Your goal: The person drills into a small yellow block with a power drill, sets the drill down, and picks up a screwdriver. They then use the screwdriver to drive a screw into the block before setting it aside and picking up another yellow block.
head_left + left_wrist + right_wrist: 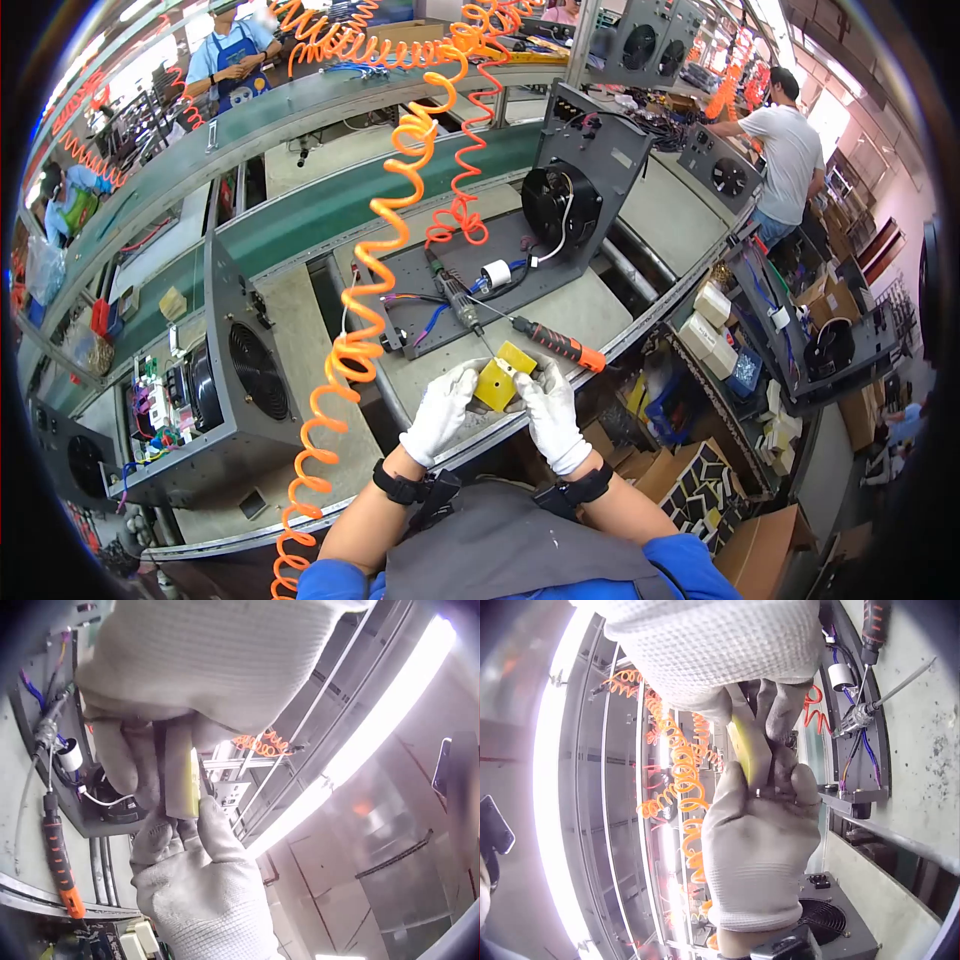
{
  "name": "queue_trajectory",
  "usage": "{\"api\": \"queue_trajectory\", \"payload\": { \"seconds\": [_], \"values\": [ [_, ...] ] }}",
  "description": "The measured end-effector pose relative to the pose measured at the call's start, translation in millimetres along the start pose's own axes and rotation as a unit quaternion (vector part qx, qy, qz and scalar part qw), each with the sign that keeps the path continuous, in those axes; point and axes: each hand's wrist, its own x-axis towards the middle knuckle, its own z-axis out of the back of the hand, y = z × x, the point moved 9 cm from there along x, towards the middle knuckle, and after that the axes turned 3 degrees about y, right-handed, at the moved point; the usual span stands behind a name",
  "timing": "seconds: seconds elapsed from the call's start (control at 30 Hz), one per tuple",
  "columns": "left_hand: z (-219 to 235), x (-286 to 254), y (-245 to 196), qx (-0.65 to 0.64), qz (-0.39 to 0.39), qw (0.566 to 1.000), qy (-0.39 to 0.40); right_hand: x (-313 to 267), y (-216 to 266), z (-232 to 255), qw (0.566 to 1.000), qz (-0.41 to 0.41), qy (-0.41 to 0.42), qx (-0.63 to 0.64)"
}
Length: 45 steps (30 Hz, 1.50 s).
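Observation:
In the head view both gloved hands hold a small square block (pixel 490 394) with a yellow face and a dark hole near its middle. My left hand (pixel 438 408) grips its left edge, and my right hand (pixel 553 412) pinches the right side, thumb over the face. Edge-on in the left wrist view, the block (pixel 180 776) shows a thick pale side between the fingers of both hands. Just beyond the hands lie a black-and-orange screwdriver (pixel 560 344) and a power driver (pixel 455 297) with a long bit. The glove fingers behind the block are partly hidden.
A grey metal chassis (pixel 480 305) with a black fan (pixel 562 205) stands ahead. Another open chassis (pixel 215 400) is at left. An orange coiled hose (pixel 385 215) hangs before the bench. Boxed parts (pixel 700 490) sit low at right. Other people work farther off.

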Motion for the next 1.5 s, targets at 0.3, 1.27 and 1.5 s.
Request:
{"api": "queue_trajectory", "payload": {
  "seconds": [0.3, 1.27, 1.5],
  "values": [
    [-23.1, 3.5, -1.1, -0.057, 0.019, 0.996, 0.072, -14.3, 13.4, 14.5, 0.997, 0.01, -0.077, 0.027],
    [71.7, -71.7, 116.7, -0.557, 0.155, 0.805, -0.138, 112.5, -87.0, 159.0, 0.704, -0.085, 0.113, -0.696],
    [72.1, -32.4, 117.7, -0.482, 0.139, 0.857, -0.118, -72.4, -27.7, 114.4, 0.888, -0.384, 0.163, -0.194]
  ]
}}
